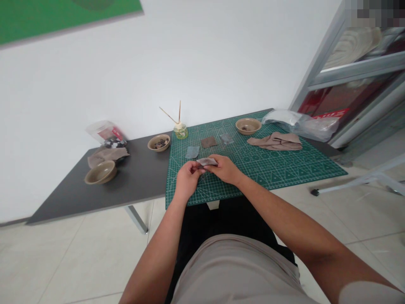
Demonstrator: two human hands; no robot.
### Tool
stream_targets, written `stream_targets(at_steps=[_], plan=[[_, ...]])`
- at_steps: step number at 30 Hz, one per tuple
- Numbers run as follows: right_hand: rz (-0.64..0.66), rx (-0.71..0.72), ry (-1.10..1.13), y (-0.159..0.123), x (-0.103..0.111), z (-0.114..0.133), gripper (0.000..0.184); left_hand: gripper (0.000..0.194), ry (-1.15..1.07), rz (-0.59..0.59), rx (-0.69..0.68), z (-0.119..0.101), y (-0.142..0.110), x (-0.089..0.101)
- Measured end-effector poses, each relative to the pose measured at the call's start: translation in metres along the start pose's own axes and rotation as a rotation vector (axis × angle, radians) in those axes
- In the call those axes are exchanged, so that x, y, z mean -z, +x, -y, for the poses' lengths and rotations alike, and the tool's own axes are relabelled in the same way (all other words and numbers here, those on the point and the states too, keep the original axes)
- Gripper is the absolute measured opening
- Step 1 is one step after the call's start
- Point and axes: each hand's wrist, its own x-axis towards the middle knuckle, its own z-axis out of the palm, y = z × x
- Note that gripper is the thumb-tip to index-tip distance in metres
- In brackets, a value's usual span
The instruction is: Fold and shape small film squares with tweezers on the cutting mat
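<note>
Both my hands meet over the near part of a green cutting mat (284,164). My left hand (186,180) and my right hand (225,169) pinch the two ends of a small pale grey sachet (207,161), held just above the mat. Fingers of both hands are closed on it. Beyond the hands three small flat squares lie on the mat: a grey-blue one (192,152), a brown one (209,142) and a clear greyish one (226,138).
A dark grey table (139,181) carries the mat. On it stand a tan bowl (100,172), a bowl of dark pieces (158,142), another bowl (248,126), a reed diffuser jar (180,131), beige cloth (276,141), plastic bags (303,123). A metal shelf (357,71) stands at right.
</note>
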Motion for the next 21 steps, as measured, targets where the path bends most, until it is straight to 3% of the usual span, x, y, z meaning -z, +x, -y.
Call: stream_targets(at_steps=[9, 12, 16, 21], plan=[[-0.173, 0.064, 0.006, -0.0021, -0.0013, 0.0029, 0.009, 0.021, -0.053, -0.070, -0.078, 0.0048, 0.0010, -0.0010], [-0.215, 0.142, -0.022, -0.0013, -0.0010, 0.0007, 0.010, 0.016, -0.110, -0.050, -0.036, 0.0044, 0.0012, -0.0009], [-0.288, 0.137, -0.062, -0.0016, 0.0002, 0.0003, 0.010, 0.011, -0.207, -0.050, 0.011, 0.0049, 0.0010, -0.0017], [-0.375, 0.081, -0.016, -0.0034, -0.0004, -0.0001, 0.007, 0.011, -0.031, -0.149, -0.110, 0.0034, -0.0011, -0.0003]])
